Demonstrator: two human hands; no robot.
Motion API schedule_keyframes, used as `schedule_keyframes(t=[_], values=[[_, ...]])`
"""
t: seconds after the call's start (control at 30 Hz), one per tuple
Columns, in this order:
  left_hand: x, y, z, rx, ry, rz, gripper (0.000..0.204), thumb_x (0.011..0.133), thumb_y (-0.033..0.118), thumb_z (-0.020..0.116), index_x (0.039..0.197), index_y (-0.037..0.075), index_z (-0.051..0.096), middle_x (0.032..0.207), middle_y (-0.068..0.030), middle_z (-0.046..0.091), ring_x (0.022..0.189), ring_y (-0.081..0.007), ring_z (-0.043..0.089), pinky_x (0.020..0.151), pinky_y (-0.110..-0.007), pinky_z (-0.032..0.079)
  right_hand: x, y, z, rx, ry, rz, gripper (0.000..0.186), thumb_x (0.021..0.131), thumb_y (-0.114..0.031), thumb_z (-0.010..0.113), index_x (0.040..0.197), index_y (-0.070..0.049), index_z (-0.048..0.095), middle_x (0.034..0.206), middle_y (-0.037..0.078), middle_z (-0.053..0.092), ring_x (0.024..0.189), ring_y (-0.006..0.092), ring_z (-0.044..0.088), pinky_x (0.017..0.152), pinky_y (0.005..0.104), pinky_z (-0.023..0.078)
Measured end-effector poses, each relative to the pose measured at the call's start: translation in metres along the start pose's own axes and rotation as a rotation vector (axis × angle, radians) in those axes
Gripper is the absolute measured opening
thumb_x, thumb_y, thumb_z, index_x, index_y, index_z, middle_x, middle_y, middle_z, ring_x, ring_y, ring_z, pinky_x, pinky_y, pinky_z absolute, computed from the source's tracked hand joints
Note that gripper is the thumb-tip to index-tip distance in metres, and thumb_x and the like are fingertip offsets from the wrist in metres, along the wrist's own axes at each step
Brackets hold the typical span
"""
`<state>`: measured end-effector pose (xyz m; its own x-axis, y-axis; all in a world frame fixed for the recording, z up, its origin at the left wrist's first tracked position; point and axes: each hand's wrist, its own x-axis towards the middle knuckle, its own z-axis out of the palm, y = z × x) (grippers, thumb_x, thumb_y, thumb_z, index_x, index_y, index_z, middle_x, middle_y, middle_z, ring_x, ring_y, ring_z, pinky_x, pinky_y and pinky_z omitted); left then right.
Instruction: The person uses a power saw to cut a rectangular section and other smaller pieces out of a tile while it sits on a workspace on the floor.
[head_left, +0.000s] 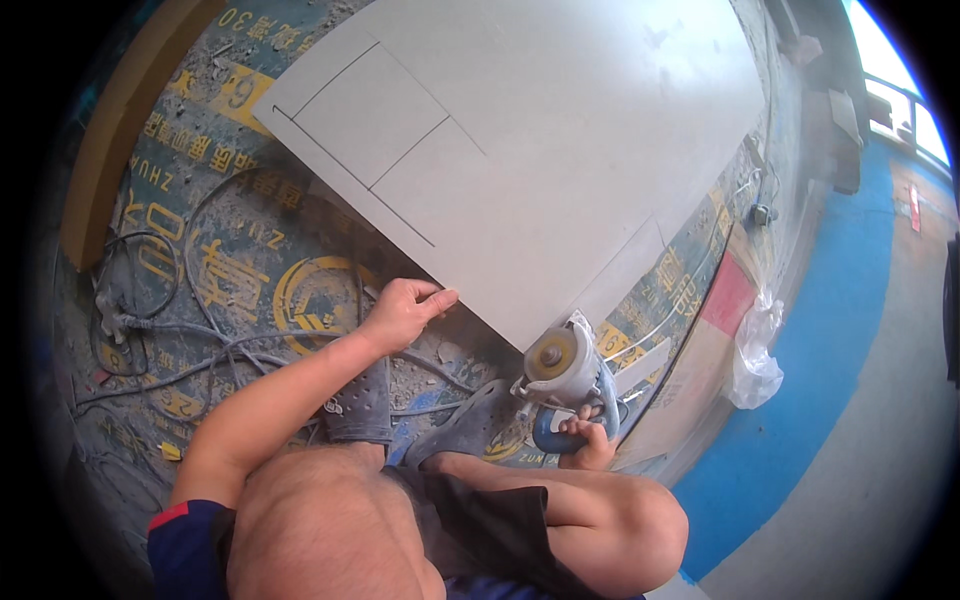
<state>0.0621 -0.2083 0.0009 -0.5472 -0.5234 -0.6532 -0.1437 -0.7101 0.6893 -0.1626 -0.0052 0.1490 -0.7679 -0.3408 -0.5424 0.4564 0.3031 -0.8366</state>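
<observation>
A large pale grey tile slab (pixel 560 130) lies tilted across the upper middle of the head view, with dark pencil lines marked on its left part. My left hand (pixel 405 312) pinches the slab's near edge between thumb and fingers. In my right hand (pixel 590 435) is the blue handle of a handheld power cutter (pixel 553 358). The cutter stands at the slab's near right corner, its round motor housing facing up. Its blade is mostly hidden, so whether it touches the slab I cannot tell. A narrow strip along the slab's right side looks hazy.
Dusty green floor sheeting (pixel 225 275) with yellow print lies beneath. Grey cables (pixel 200 330) loop at the left near my shoes (pixel 465 425). A brown beam (pixel 130 130) runs along the far left. At right are cardboard (pixel 690 375), a clear plastic bag (pixel 755 360) and a blue floor band (pixel 830 330).
</observation>
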Motion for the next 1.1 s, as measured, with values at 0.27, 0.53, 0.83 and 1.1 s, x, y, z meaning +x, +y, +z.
schedule_keyframes(t=[0.27, 0.53, 0.83, 1.1], values=[[0.001, -0.002, -0.001, 0.019, -0.001, -0.008, 0.036, 0.095, 0.032, 0.068, 0.088, -0.003, 0.074, 0.073, -0.0022, 0.069, 0.070, -0.0074, 0.058, 0.066, -0.027, 0.047, -0.006, -0.002, 0.002, -0.032, 0.004, 0.037, 0.027, 0.068, 0.002, 0.056, 0.093, -0.003, 0.050, 0.083, 0.009, 0.052, 0.061, 0.0195, 0.050, 0.058, 0.0360, 0.047], [0.000, 0.001, 0.000, 0.010, -0.006, -0.009, 0.036, 0.095, 0.032, 0.067, 0.088, -0.003, 0.074, 0.074, -0.0023, 0.069, 0.070, -0.0073, 0.058, 0.067, -0.026, 0.047, -0.009, 0.006, -0.008, 0.021, 0.003, 0.047, 0.028, 0.068, 0.002, 0.055, 0.095, -0.001, 0.048, 0.080, 0.010, 0.050, 0.057, 0.0200, 0.048, 0.055, 0.0382, 0.048], [0.005, -0.011, -0.001, 0.009, -0.015, 0.074, 0.038, 0.097, 0.032, 0.065, 0.091, -0.005, 0.073, 0.075, -0.0065, 0.068, 0.039, -0.0067, 0.049, 0.034, -0.024, 0.036, 0.000, 0.005, -0.001, -0.009, 0.006, -0.015, 0.025, 0.071, 0.002, 0.054, 0.095, -0.001, 0.049, 0.083, 0.011, 0.052, 0.058, 0.0202, 0.050, 0.055, 0.0376, 0.048], [0.001, -0.003, -0.002, 0.022, -0.014, -0.021, 0.037, 0.095, 0.033, 0.067, 0.087, -0.003, 0.074, 0.073, -0.0013, 0.068, 0.070, -0.0067, 0.057, 0.067, -0.027, 0.047, 0.016, 0.003, 0.007, -0.017, -0.004, -0.056, 0.025, 0.071, 0.002, 0.055, 0.095, 0.002, 0.049, 0.084, 0.011, 0.053, 0.059, 0.0198, 0.051, 0.056, 0.0365, 0.048]])
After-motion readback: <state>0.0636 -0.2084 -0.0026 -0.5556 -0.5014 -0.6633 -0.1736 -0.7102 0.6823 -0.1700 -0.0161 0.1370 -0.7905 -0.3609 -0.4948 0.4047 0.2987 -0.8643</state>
